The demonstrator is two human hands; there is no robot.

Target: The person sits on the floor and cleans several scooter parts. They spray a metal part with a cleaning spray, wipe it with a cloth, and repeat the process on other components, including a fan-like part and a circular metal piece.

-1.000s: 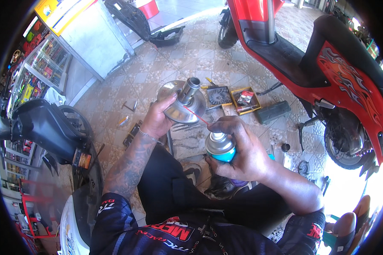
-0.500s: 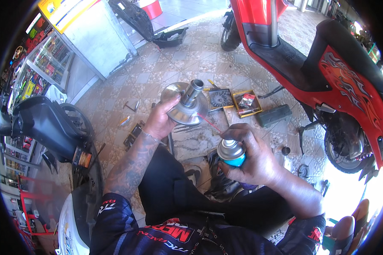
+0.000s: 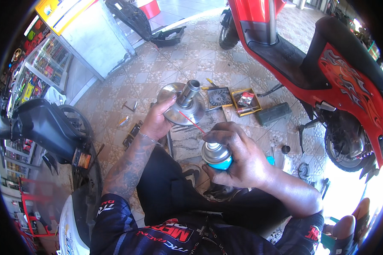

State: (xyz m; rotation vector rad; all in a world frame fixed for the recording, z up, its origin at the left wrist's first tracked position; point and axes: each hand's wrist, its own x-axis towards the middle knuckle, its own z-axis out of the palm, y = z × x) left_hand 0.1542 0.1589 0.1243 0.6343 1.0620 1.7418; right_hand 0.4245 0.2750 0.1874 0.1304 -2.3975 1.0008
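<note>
My left hand (image 3: 156,121) grips the rim of a shiny metal pulley half (image 3: 171,94), a round disc with a hollow tube standing up from its middle. The fingers under the disc are hidden. In my right hand (image 3: 242,159) is a spray can (image 3: 217,158) with a teal body and silver top, its forefinger on the nozzle. From the nozzle a thin red straw (image 3: 193,123) reaches up and left, its tip over the disc's face near the base of the tube. No spray can be made out.
A red motorcycle (image 3: 281,68) stands at the right, a black scooter (image 3: 47,127) at the left. On the tiled floor beyond my hands lie a black tray (image 3: 219,97), a yellow-edged box (image 3: 254,111) of small parts, a dark green case (image 3: 274,114) and a hammer (image 3: 130,106).
My right hand has moved left with the spray can, bringing the straw's tip further over the disc. The pulley half has shifted slightly left in my left hand.
</note>
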